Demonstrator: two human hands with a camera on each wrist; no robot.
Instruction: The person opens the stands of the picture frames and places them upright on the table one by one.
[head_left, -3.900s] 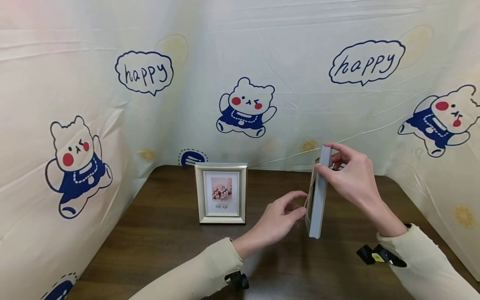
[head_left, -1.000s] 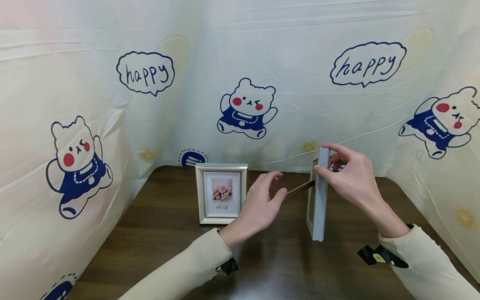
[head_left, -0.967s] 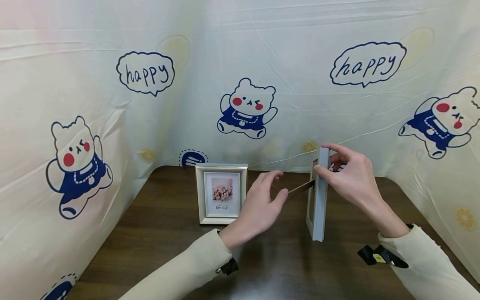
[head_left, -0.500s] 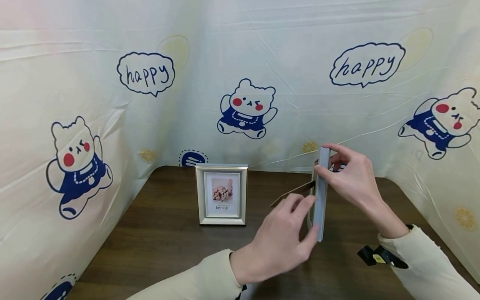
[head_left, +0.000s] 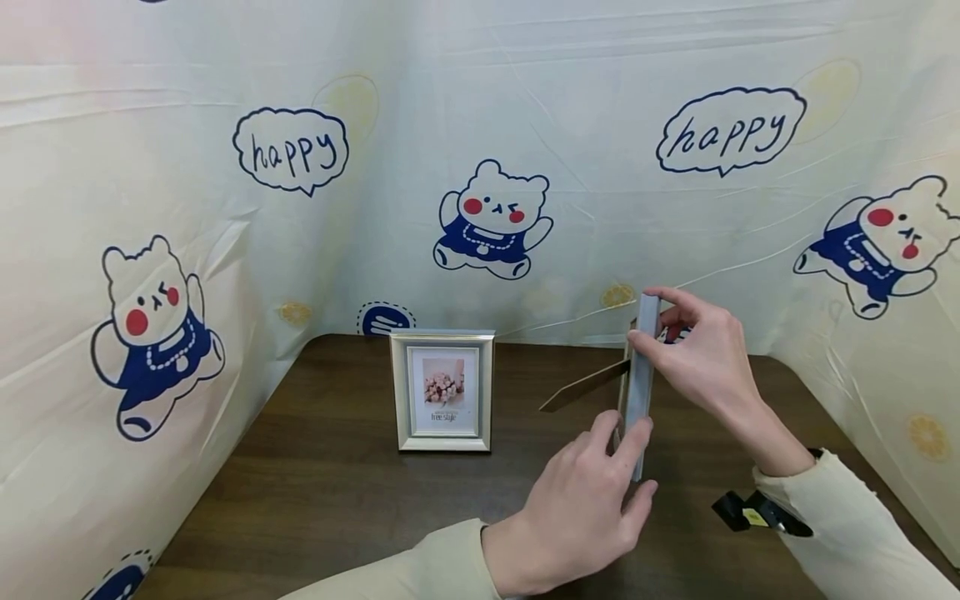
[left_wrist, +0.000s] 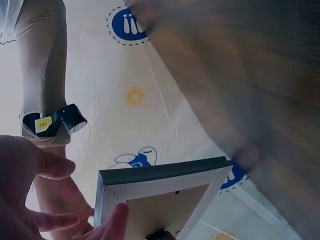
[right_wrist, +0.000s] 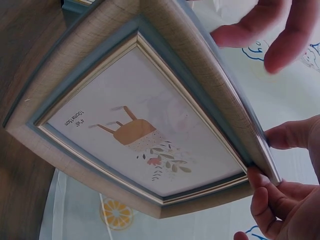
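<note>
My right hand (head_left: 708,354) pinches the upper part of a picture frame (head_left: 642,375), which stands upright and edge-on in the head view. Behind its back board, a brown easel leg (head_left: 585,388) sticks out to the left. The right wrist view shows the frame's silvery front (right_wrist: 75,55) around a print (right_wrist: 135,134) with a brown legged figure and leaves. Low on the frame, my left hand (head_left: 573,504) has its fingertips right at the near edge, the thumb held apart. In the left wrist view its fingers (left_wrist: 117,220) spread beside the frame's corner.
A second silver picture frame (head_left: 402,392) with a pink flower print stands upright to the left on the dark wooden table (head_left: 315,492). A pale cloth (head_left: 585,108) printed with bears surrounds the table at the back and sides.
My left hand has let go of the easel leg, which now stands swung out, and has moved down and right to the frame's lower edge. The right hand keeps its hold.
</note>
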